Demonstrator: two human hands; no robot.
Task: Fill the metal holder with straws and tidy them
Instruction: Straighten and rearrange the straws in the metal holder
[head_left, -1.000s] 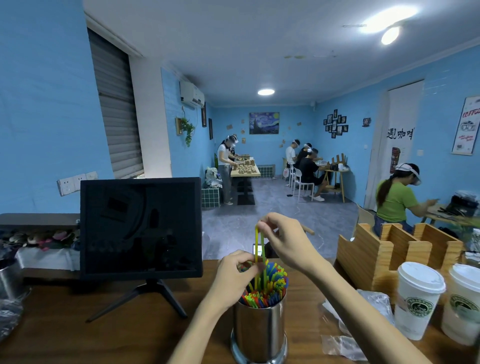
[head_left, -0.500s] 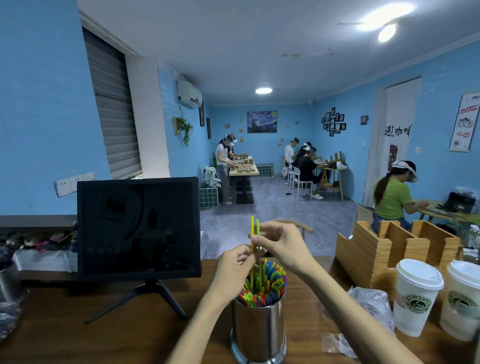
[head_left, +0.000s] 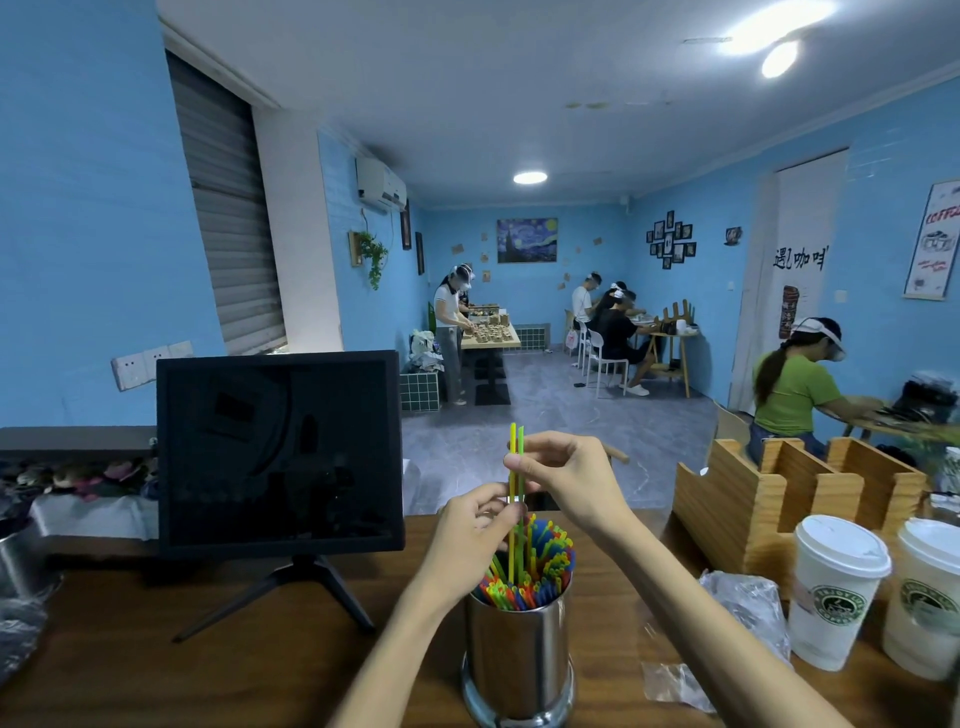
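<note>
A shiny metal holder (head_left: 519, 660) stands on the wooden table (head_left: 208, 670) right in front of me, packed with colourful straws (head_left: 540, 571). Two straws, one yellow and one green (head_left: 516, 441), stick up well above the others. My right hand (head_left: 566, 480) pinches these two near their tops. My left hand (head_left: 475, 530) pinches the same pair lower down, just above the bundle at the holder's left rim.
A dark monitor on a tripod stand (head_left: 280, 452) is to the left. To the right are a wooden organiser (head_left: 795, 499), two lidded paper cups (head_left: 836, 587), and crumpled clear plastic wrap (head_left: 743, 608). A metal pot (head_left: 21, 561) sits at the far left. People work at tables behind.
The two raised straws have sunk a little deeper into the holder. My left hand has risen from the bundle to pinch them, and my right hand has come lower with them.
</note>
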